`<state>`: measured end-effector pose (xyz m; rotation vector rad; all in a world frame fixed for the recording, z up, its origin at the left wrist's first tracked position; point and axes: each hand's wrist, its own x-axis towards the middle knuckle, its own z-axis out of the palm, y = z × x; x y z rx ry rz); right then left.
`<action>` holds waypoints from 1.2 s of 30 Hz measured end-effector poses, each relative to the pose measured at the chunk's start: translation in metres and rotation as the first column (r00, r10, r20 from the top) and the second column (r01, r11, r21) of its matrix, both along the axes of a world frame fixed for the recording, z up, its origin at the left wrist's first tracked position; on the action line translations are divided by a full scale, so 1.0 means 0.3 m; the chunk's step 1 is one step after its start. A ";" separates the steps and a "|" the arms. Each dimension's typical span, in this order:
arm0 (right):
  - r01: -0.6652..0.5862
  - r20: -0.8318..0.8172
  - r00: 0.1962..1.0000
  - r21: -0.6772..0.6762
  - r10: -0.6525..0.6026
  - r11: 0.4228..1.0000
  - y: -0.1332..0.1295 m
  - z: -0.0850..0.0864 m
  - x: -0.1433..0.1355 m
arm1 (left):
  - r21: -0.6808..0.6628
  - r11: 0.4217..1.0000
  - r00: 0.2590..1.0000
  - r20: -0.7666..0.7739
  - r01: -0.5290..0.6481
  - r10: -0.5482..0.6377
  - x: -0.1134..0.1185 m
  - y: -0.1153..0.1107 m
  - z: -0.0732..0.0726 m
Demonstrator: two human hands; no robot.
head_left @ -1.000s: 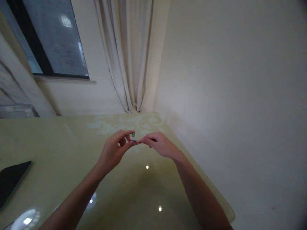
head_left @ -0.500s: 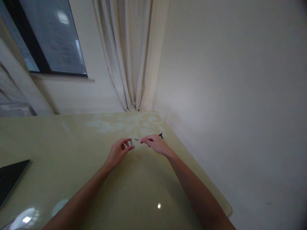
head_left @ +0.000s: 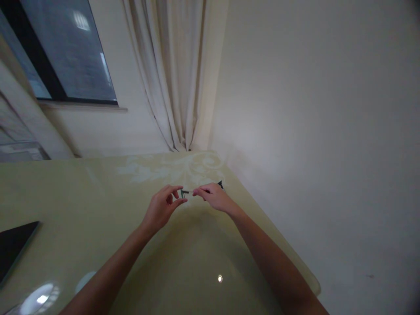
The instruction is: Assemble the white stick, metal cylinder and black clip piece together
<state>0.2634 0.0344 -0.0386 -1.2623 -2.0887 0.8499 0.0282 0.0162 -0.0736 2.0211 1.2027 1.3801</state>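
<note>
My left hand [head_left: 160, 208] pinches a small, thin greenish piece [head_left: 183, 194] upright between thumb and fingertips; its kind is too small to make out. From the right, my right hand [head_left: 215, 197] grips a slim stick-like tool [head_left: 190, 192], whose darker tip reaches the greenish piece. Whether the two touch cannot be told for sure. Most of the tool is hidden in my right fingers. Just behind that hand, a small black object [head_left: 220, 184] shows, partly covered by it.
Both hands are above a glossy yellowish table [head_left: 108, 188]. A dark flat panel [head_left: 16, 245] lies at the left. The right table edge runs along a plain wall [head_left: 315, 131]. Curtains [head_left: 173, 78] and a window [head_left: 75, 52] stand behind.
My left hand has moved slightly right, bringing the greenish piece to the tool's tip. The right hand stays nearly in place. The view has shifted a little.
</note>
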 end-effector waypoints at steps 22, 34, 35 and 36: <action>-0.040 -0.131 0.990 0.107 0.054 0.993 -0.070 0.086 -0.003 | 0.045 0.999 0.998 0.060 0.007 -0.010 -0.002 -0.051 0.132; 0.061 -0.103 0.994 0.134 -0.047 0.989 -0.080 0.106 -0.002 | 0.067 0.998 1.000 0.028 0.012 -0.013 0.006 -0.073 0.162; 0.069 -0.099 0.994 0.136 -0.056 0.988 -0.080 0.107 0.000 | 0.070 0.997 1.000 0.026 0.014 -0.016 0.006 -0.074 0.162; 0.063 -0.096 0.994 0.135 -0.051 0.989 -0.080 0.107 0.001 | 0.073 0.997 1.000 0.025 0.016 -0.018 0.008 -0.075 0.162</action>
